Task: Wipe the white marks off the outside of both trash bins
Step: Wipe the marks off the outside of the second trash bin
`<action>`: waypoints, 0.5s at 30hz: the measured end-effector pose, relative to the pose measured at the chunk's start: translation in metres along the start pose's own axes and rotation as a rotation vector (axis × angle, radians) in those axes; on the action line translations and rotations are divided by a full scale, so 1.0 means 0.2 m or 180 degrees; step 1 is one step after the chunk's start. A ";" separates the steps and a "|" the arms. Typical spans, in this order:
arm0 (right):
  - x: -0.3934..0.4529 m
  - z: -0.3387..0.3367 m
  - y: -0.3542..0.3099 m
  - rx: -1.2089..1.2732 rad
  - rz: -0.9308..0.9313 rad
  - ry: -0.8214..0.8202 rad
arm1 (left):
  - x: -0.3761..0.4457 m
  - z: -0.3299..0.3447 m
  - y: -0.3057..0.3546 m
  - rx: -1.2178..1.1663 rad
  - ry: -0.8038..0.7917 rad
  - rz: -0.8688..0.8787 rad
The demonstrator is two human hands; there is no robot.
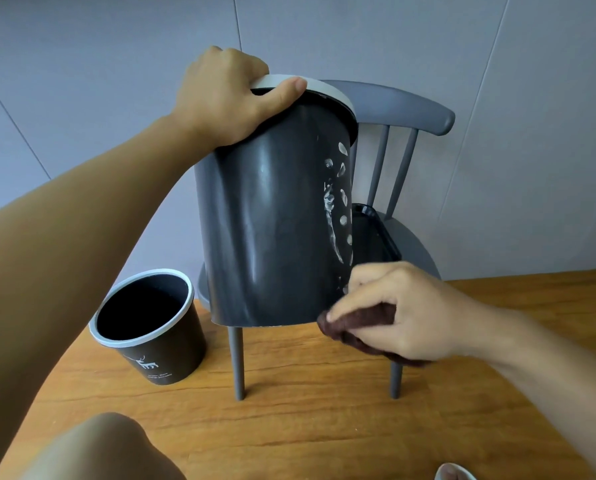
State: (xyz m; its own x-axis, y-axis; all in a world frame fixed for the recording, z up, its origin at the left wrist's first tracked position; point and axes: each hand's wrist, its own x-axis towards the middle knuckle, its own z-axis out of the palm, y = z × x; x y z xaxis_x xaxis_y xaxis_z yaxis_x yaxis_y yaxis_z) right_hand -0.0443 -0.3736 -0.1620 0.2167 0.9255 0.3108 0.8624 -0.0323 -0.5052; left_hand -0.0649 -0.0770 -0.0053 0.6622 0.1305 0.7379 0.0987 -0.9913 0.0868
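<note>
Raised trash bin point(272, 216) mid-frame, dark, tilted, held clear of the floor in front of grey chair point(393, 109). Left hand point(227, 95) at upper centre, fingers hooked over the white rim, thumb along its outer edge: a one-handed grip carrying the whole weight. Right hand point(396, 313) at centre right, pinching a bunched brown cloth point(358, 327) against the lower right corner of the bin wall. White marks point(338, 202) strung down the right flank, dabs and one long smear, all above the cloth. Second trash bin point(147, 327) upright on the wooden floor point(324, 410) at lower left, deer print facing the camera, no marks visible on the side shown. Black tray point(376, 233) on the chair seat behind.

Risks, as judged:
- Rim grip slipping under sideways wiping pressure; bin dropping onto the floor or the second bin.
- Smear spreading rather than lifting if dragged with a loaded cloth.
- Marks round the far side, out of sight, easily missed.
- Bin swinging back and knocking the tray.
</note>
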 end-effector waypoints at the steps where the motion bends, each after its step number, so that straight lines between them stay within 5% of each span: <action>1: -0.01 0.00 0.00 -0.0006 0.0012 -0.0113 | 0.00 0.00 0.00 0.0005 0.0009 0.0009; 12: 0.00 -0.21 0.02 0.1079 0.0490 0.1223 | -0.04 -0.10 -0.08 -0.0347 -0.0358 0.0752; 15: 0.02 -0.21 0.03 0.1019 0.0622 0.1330 | 0.00 -0.17 -0.06 -0.0819 -0.0751 0.0430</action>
State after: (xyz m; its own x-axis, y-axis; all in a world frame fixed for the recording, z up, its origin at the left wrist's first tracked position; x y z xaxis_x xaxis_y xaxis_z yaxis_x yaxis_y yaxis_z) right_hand -0.0180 -0.3857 -0.1299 0.5776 0.6833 0.4466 0.6203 -0.0118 -0.7843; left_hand -0.0914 -0.0653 0.0150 0.8124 -0.0317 0.5822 -0.1716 -0.9673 0.1868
